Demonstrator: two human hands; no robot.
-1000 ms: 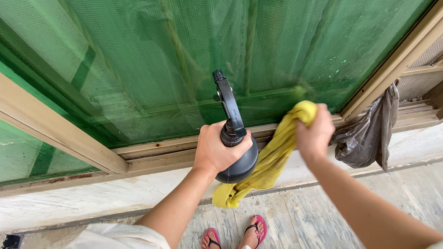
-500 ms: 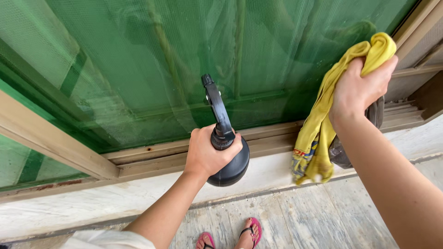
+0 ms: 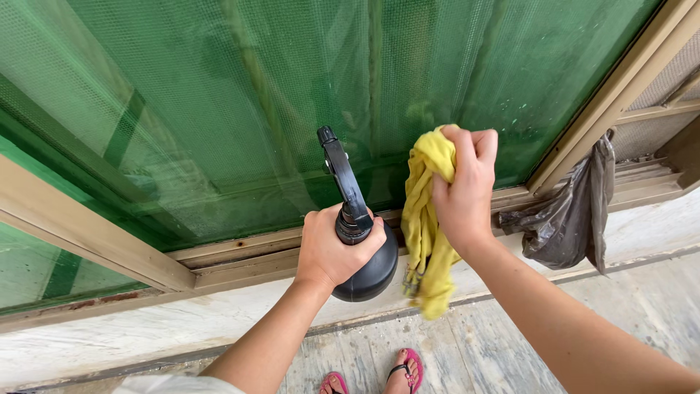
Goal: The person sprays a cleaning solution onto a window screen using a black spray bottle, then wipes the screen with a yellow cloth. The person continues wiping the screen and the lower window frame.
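- Glass (image 3: 219,95) fills the upper view: a green-tinted pane with mesh behind it, streaked and spotted toward its right edge.
- I see my left hand (image 3: 332,248) wrapped tight round the neck of a black spray bottle (image 3: 361,241), its nozzle pointing up at the glass and its round body hanging just below my fist.
- My right hand (image 3: 463,190) is closed in a fist on a bunched yellow cloth (image 3: 426,226), pressed near the bottom of the pane; the loose end dangles just beside the bottle.
- The cloth and bottle hide part of the tan window frame (image 3: 240,255) that runs along under the glass.
- To the right, a grey plastic bag (image 3: 565,222) hangs crumpled against the frame's corner, well apart from both hands.
- Below the frame lies a pale ledge (image 3: 146,328), then a worn grey floor (image 3: 627,306).
- At the bottom edge I see my feet in pink flip-flops (image 3: 405,368).
- The cloth's lower folds carry a small printed patch, too blurred to tell its colours.
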